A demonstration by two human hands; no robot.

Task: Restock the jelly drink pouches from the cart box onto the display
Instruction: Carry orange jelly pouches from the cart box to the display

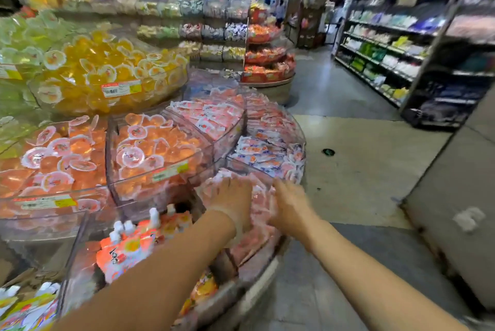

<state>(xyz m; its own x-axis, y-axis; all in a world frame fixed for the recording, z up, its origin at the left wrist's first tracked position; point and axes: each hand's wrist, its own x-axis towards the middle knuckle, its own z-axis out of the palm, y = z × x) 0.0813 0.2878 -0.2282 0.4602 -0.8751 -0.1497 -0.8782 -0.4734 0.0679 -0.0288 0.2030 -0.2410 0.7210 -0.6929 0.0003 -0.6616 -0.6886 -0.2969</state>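
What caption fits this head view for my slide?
Both hands, left hand and right hand, press onto pink packets in the round display's front bin.

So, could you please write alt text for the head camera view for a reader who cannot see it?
Both the left hand and right hand reach into a clear display bin of pink jelly pouches. Orange jelly cups fill bins to the left, spouted drink pouches sit below, and a store aisle runs right.

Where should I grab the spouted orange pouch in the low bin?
Take the orange pouch by the neck just under its white cap, coming from above. It stands tilted, spout up, other pouches crowding its body, so the top is the free part.
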